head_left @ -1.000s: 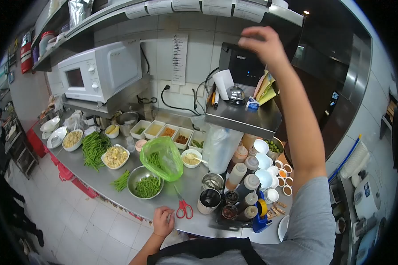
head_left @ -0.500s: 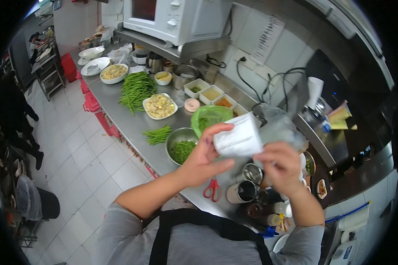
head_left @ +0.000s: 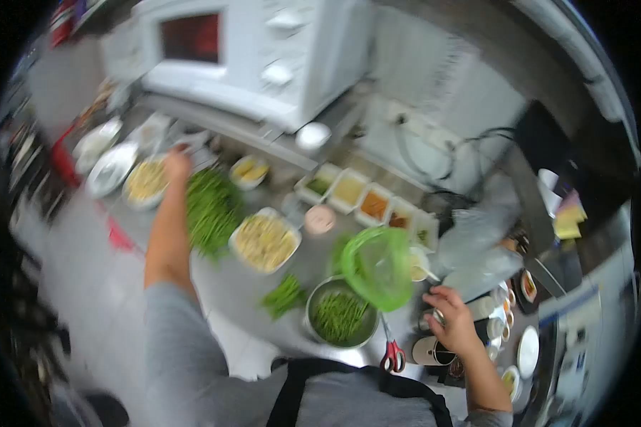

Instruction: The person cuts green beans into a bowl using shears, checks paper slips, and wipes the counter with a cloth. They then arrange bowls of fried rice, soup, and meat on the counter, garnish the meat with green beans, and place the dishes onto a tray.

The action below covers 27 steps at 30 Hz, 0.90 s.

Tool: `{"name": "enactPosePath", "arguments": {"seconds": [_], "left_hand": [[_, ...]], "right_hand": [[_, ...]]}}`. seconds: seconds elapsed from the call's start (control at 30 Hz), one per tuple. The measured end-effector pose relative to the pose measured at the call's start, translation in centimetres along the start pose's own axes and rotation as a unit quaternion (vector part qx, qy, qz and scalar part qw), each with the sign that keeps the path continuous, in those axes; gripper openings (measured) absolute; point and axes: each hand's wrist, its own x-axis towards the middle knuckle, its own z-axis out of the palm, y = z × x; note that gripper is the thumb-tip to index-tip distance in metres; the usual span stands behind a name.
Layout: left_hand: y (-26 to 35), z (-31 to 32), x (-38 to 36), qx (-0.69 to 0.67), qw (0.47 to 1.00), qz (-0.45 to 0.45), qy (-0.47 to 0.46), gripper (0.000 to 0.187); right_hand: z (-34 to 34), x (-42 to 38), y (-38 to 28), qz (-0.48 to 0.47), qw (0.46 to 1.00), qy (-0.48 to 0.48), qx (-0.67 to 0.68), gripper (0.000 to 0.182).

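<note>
The left hand (head_left: 178,162) is stretched far out over the counter (head_left: 228,285), fingers pointing away to the back. The picture is blurred there, so I cannot tell if the fingers are open or closed, or if they hold sth. Just beside the fingertips, on the outer side, is a bowl w/ yellowish food (head_left: 147,182); on the inner side lies the big pile of green beans (head_left: 212,210). Beyond them stands the microwave (head_left: 253,50).

The right hand (head_left: 451,322) is close to the body, fingers curled loosely downward over a group of metal cups (head_left: 429,349) and small containers; probably it touches one, but the grip is not clear. Just below the fingers lie red-handled scissors (head_left: 392,357). To the thumb side are a metal bowl of cut beans (head_left: 340,320) and a green plastic bag (head_left: 376,265) above it. Past the fingertips there is a clear plastic bag (head_left: 477,245).
</note>
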Motion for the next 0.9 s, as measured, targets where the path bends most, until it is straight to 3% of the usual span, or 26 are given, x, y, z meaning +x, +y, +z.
{"name": "enactPosePath", "arguments": {"seconds": [0.07,0.1,0.13,0.17,0.2,0.23,0.27,0.3,0.33,0.43,0.53,0.63,0.73,0.77,0.8,0.83,0.87,0.9], "left_hand": [[-5.1,4.0,6.2,-0.051,0.997,-0.006,0.054,0.041],[-8.3,6.3,9.2,-0.141,0.989,0.016,0.045,0.045],[-7.6,6.2,9.4,-0.166,0.985,-0.032,0.019,0.045],[-10.8,8.7,11.7,-0.097,0.994,0.015,0.043,0.045],[-12.4,10.3,13.2,-0.157,0.986,-0.062,0.006,0.045],[-9.6,8.4,10.7,-0.059,0.997,-0.04,0.018,0.043],[-6.1,6.1,8.9,-0.114,0.977,-0.168,-0.067,0.042],[-11.3,10.4,11.1,-0.109,0.99,-0.087,0.019,0.039],[-11.0,10.7,10.6,-0.12,0.99,-0.05,0.052,0.038],[-10.5,10.6,9.5,0.164,0.98,0.044,-0.105,0.042],[-12.7,12.6,10.8,0.387,0.855,0.124,-0.323,0.052],[-5.7,7.3,7.1,0.362,0.91,0.012,-0.202,0.065],[-4.3,5.1,8.3,0.239,0.952,0.086,-0.17,0.08],[-5.1,4.8,9.6,0.23,0.952,0.101,-0.175,0.079],[-3.3,2.7,8.2,0.263,0.944,0.176,-0.097,0.074],[-4.3,2.0,8.6,0.205,0.948,0.241,-0.031,0.07],[-2.4,-0.8,7.1,0.211,0.946,0.245,-0.016,0.062],[0.6,-4.3,4.2,0.213,0.944,0.253,0.002,0.055]], "right_hand": [[0.0,-1.2,0.7,0.063,0.998,0.006,-0.029,0.037],[-0.1,-1.8,0.9,0.078,0.996,0.016,-0.041,0.036],[0.0,-2.3,1.0,0.09,0.994,0.023,-0.051,0.035],[0.0,-2.8,0.7,0.098,0.993,0.026,-0.058,0.034],[-0.4,-3.1,0.1,0.137,0.988,0.013,-0.07,0.031],[-0.6,-3.3,-0.4,0.155,0.985,0.018,-0.076,0.031],[-0.8,-3.3,-0.8,0.17,0.982,0.018,-0.079,0.03],[-1.0,-3.3,-1.2,0.182,0.98,0.012,-0.079,0.03],[-1.1,-3.3,-1.2,0.191,0.978,0.009,-0.08,0.029],[-1.3,-2.9,-1.5,0.189,0.978,0.018,-0.092,0.03],[-0.3,-1.6,-0.4,0.168,0.98,0.019,-0.107,0.031],[1.6,1.9,1.2,0.16,0.984,0.02,-0.08,0.034],[6.0,5.9,6.6,0.165,0.983,0.025,-0.079,0.038],[7.0,7.6,8.7,0.206,0.975,-0.037,-0.072,0.036],[7.5,9.3,11.2,0.244,0.962,-0.106,-0.063,0.035],[8.6,10.4,13.7,0.22,0.968,-0.083,-0.083,0.03],[8.4,11.8,14.1,0.205,0.978,0.004,-0.05,0.023],[9.2,13.0,17.2,0.19,0.979,0.026,-0.071,0.019]]}}
